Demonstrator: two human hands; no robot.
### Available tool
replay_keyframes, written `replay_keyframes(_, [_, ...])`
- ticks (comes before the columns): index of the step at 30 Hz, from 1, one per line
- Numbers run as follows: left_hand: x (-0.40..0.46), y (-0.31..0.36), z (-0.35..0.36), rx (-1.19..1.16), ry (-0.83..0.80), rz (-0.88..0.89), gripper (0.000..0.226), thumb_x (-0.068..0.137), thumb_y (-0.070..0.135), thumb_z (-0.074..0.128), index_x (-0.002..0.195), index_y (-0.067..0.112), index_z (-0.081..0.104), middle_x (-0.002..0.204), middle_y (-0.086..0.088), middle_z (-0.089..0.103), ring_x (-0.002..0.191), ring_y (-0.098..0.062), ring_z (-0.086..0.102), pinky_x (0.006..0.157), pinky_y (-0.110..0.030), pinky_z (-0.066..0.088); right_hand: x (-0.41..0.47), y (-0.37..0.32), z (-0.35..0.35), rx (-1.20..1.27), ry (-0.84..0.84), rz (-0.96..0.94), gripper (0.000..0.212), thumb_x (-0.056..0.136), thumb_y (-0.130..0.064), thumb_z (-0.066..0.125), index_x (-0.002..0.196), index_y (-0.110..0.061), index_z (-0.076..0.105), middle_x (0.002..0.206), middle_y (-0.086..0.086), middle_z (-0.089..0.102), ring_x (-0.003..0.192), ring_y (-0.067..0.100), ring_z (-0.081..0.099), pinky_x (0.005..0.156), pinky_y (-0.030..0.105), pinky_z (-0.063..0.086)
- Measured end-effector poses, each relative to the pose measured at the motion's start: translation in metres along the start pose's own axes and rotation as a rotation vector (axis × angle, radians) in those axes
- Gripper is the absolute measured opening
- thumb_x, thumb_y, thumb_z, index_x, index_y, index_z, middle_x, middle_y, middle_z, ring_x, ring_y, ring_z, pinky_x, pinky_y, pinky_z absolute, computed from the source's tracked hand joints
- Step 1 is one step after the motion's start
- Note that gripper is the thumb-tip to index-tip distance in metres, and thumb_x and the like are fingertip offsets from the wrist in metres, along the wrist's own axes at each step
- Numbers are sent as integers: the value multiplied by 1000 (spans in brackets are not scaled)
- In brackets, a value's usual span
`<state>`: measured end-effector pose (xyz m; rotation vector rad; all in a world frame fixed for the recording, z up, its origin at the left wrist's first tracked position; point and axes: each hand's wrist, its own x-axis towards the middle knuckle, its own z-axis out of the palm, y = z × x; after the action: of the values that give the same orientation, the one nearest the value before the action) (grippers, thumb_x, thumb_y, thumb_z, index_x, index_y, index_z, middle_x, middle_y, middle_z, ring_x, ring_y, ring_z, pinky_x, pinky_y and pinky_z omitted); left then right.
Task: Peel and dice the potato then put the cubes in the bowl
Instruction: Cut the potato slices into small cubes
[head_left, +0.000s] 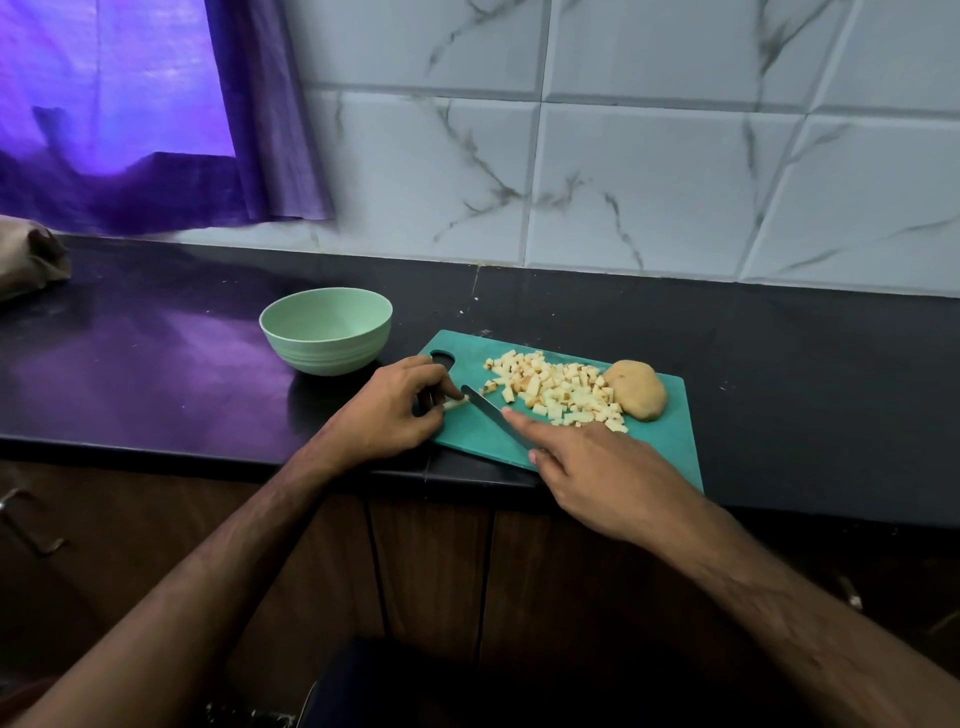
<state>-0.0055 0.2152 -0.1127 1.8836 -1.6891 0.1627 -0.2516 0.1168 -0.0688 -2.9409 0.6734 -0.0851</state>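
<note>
your green board (654, 447) sits at the bench's front edge, the empty bowl (326, 331) just off its left corner. a heap of cubes (558, 392) is cut; the potato piece (636, 388) at the right waits. your right hand (597, 475) grips the knife (493, 413), left hand (387, 410) fingers pinching a last strip (456, 403)

Teal cutting board (660, 441), pale green bowl (325, 332), pale yellow potato cubes (558, 392), black bench (156, 364), grey-veined white tiles (649, 182), purple curtain (156, 114)
</note>
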Motion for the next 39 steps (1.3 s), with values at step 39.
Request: replay_keyframes(39, [-2, -2, -3, -214, 36, -137, 14, 85, 14, 82, 88, 26, 76, 89, 14, 72, 84, -9, 64, 71, -22, 50, 14, -7, -7, -18, 0, 22, 51, 110, -39, 31, 158, -48, 16, 75, -7, 51, 64, 6, 48, 53, 27, 33])
